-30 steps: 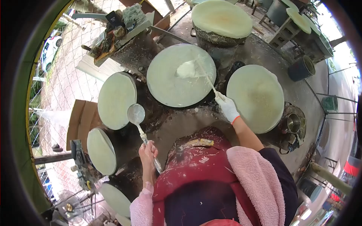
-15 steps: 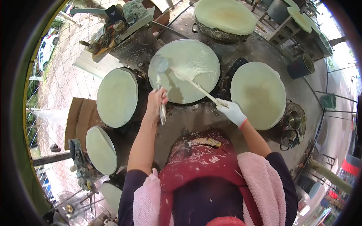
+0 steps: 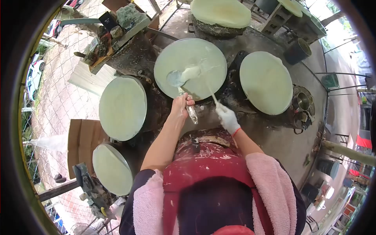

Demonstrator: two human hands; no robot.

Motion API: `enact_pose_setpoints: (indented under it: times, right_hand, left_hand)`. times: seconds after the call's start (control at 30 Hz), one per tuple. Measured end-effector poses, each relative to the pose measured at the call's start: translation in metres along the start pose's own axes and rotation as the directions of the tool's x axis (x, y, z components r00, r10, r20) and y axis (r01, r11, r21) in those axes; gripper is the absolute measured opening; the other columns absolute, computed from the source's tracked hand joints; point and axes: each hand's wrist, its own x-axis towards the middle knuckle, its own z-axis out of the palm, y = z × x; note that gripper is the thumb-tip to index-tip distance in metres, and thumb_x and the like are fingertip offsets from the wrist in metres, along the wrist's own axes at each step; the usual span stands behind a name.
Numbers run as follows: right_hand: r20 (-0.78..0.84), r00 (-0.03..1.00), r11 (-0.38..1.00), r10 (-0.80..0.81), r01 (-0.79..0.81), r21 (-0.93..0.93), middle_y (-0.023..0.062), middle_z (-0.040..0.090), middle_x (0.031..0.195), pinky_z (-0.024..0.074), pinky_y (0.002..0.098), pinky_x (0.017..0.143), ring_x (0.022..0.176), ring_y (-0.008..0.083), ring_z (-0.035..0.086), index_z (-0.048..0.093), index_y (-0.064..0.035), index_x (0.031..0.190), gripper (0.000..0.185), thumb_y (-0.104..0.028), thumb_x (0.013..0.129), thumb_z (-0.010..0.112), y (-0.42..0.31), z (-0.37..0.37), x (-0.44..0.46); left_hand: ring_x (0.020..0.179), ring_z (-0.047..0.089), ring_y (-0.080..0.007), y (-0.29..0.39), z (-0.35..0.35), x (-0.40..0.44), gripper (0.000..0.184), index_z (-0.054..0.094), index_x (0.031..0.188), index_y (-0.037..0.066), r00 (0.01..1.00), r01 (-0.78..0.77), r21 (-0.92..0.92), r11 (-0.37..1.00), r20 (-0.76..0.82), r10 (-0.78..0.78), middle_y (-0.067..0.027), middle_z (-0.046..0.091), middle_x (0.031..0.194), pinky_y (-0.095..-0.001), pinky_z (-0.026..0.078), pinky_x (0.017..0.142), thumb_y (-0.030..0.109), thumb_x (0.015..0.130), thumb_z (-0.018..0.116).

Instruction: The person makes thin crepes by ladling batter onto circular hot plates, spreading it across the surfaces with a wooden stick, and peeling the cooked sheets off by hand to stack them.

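Note:
In front of me is a large round griddle (image 3: 164,89) covered with pale batter (image 3: 213,66). My bare left hand (image 3: 182,105) is closed around the batter-smeared handle of a round-headed metal ladle (image 3: 174,78), whose head is over the griddle's left part. My right hand (image 3: 226,116), in a white glove, grips a long thin stick (image 3: 211,92) that reaches over the griddle. Motion smears the stick's far end. Beside the ladle head lies a whiter, thicker patch of batter (image 3: 191,73).
Batter-covered round griddles stand at left (image 3: 122,108), lower left (image 3: 111,172) and right (image 3: 266,83). Behind is a dark pot topped with a pale sheet (image 3: 221,11). A cluttered block (image 3: 127,51) stands far left, cardboard (image 3: 84,143) below it, a small metal pot (image 3: 302,101) right.
The ladle head and my left hand have moved right and nearer to me. My right hand has shifted left and slightly nearer, and the stick is steeper. The view has shifted.

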Motion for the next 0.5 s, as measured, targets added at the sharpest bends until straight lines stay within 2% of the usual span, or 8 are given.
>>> enact_pose_setpoints:
  times: [0.13,0.23,0.27,0.3,0.37,0.4,0.43,0.5]
  right_hand:
    - [0.102,0.968,0.973,0.229,-0.23,0.0,-0.008,0.048,0.064,0.0262,0.0208,0.037,0.042,0.0022,0.035,0.062,-0.015,0.13,0.04,-0.027,0.092,0.068,0.013,0.031,-0.007]
    - [0.103,0.987,0.992,0.126,-0.125,-0.014,-0.0078,0.047,0.062,0.0273,0.0222,0.036,0.041,0.0022,0.035,0.062,-0.0165,0.131,0.04,-0.027,0.092,0.068,-0.013,0.012,-0.009]
    - [0.047,0.999,1.0,0.012,-0.013,0.017,-0.0057,0.048,0.063,0.0273,0.0209,0.034,0.039,0.0023,0.036,0.06,-0.0139,0.131,0.037,-0.024,0.095,0.061,-0.002,-0.003,0.001]
    - [0.043,0.999,0.991,0.0,0.006,-0.132,-0.0042,0.054,0.067,0.0334,0.0217,0.039,0.044,0.004,0.043,0.06,-0.0132,0.131,0.038,-0.025,0.095,0.062,-0.008,-0.005,-0.006]
    - [-0.01,1.0,0.911,-0.027,0.02,-0.412,-0.0012,0.064,0.077,0.0455,0.0233,0.048,0.054,0.0072,0.055,0.062,-0.0118,0.13,0.04,-0.026,0.094,0.064,-0.024,-0.009,-0.029]
    - [0.142,0.912,0.756,-0.385,0.4,-0.518,0.0064,0.072,0.102,0.052,0.0273,0.078,0.085,0.0144,0.067,0.066,-0.0113,0.126,0.043,-0.032,0.088,0.068,0.039,-0.036,0.005]
    - [0.254,0.949,0.769,-0.187,0.303,-0.563,0.0115,0.07,0.117,0.045,0.0297,0.097,0.108,0.0182,0.063,0.064,-0.0096,0.126,0.046,-0.032,0.087,0.069,0.015,-0.036,-0.016]
    - [0.284,0.935,0.673,-0.211,0.35,-0.652,0.0103,0.069,0.118,0.0451,0.0286,0.097,0.107,0.0174,0.063,0.064,-0.0093,0.127,0.046,-0.031,0.087,0.069,-0.001,-0.054,-0.035]
  left_hand:
    - [0.049,0.041,-0.0073,0.008,0.018,-0.019,0.009,0.044,0.093,0.009,0.998,0.052,-0.272,0.961,-0.007,-0.056,0.0026,0.043,0.067,-0.0245,0.032,0.046,0.014,0.1,0.046]
    - [0.045,0.042,-0.0049,0.04,-0.044,-0.053,0.012,0.045,0.095,0.008,0.897,-0.166,0.056,0.985,0.424,0.127,0.0052,0.042,0.063,-0.0216,0.028,0.044,0.017,0.103,0.043]
    - [0.043,0.041,-0.0036,0.04,-0.066,-0.058,0.015,0.047,0.098,0.007,0.796,0.176,-0.37,0.912,0.599,0.09,0.0061,0.042,0.062,-0.0211,0.027,0.043,0.019,0.104,0.041]
    - [0.041,0.04,-0.0024,0.037,-0.086,-0.062,0.018,0.048,0.101,0.006,0.657,0.549,-0.602,0.579,0.74,0.145,0.007,0.042,0.061,-0.0207,0.026,0.042,0.021,0.106,0.039]
    - [0.041,0.039,-0.0018,0.029,-0.096,-0.087,0.023,0.048,0.105,0.004,0.715,0.191,-0.391,0.9,0.684,0.145,0.007,0.042,0.061,-0.0221,0.027,0.042,0.023,0.107,0.035]
    - [0.038,0.037,-0.0024,0.03,-0.084,-0.102,0.024,0.048,0.103,0.005,0.835,0.079,-0.295,0.952,0.541,0.099,0.0066,0.041,0.061,-0.0234,0.027,0.041,0.024,0.107,0.033]
    - [0.036,0.035,-0.003,0.034,-0.069,-0.113,0.025,0.048,0.102,0.006,0.92,-0.028,-0.17,0.985,0.38,0.092,0.0063,0.04,0.062,-0.0248,0.027,0.04,0.025,0.107,0.032]
    - [0.036,0.035,-0.0026,0.041,-0.059,-0.114,0.027,0.047,0.104,0.003,0.941,0.025,-0.313,0.949,0.329,0.084,0.0056,0.041,0.063,-0.0237,0.028,0.042,0.026,0.108,0.032]
